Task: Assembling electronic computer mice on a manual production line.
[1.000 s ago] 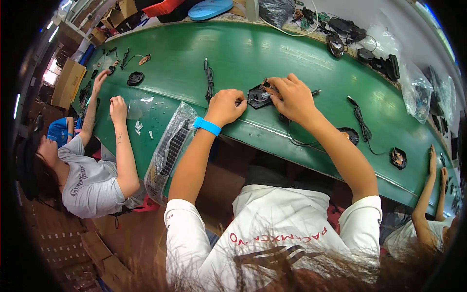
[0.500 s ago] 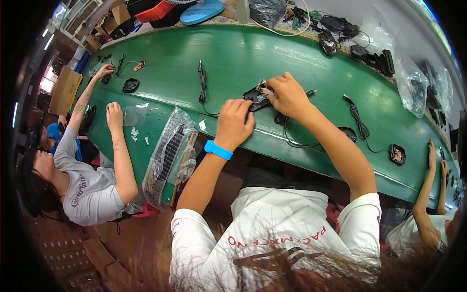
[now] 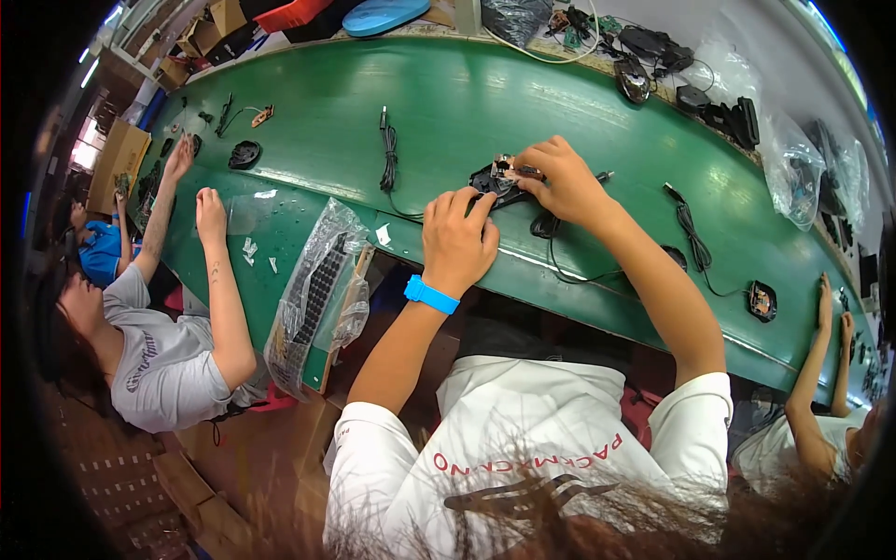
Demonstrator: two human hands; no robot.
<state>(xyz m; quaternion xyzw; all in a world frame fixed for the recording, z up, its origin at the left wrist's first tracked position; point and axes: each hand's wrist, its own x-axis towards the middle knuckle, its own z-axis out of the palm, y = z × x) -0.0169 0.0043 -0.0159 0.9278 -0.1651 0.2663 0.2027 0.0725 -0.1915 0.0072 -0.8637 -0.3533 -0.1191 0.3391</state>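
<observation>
An opened black computer mouse shell (image 3: 483, 180) lies on the green work surface in front of me, with a small brown circuit board (image 3: 505, 166) at its far side. My left hand (image 3: 457, 235) is closed on the shell's near left edge, its fingertips bent over it. From the right, my right hand (image 3: 565, 184) reaches over and pinches at the board; its fingers partly hide what lies between them. A coiled black mouse cable (image 3: 388, 159) with a plug lies left of the shell. Another coiled black cable (image 3: 544, 224) sits under my right wrist.
A plastic-wrapped keyboard (image 3: 315, 294) lies at the left near white scraps. To the right are a cable (image 3: 686, 224) and an opened mouse part (image 3: 762, 300). Loose mice and bags line the back ledge (image 3: 597, 63). A co-worker's arm (image 3: 217, 271) rests at the left; another person sits far right.
My left hand has shifted slightly right and down, its fingers more spread. My right hand has turned a little at the board, which sits more level. The left co-worker's far hand has drawn back.
</observation>
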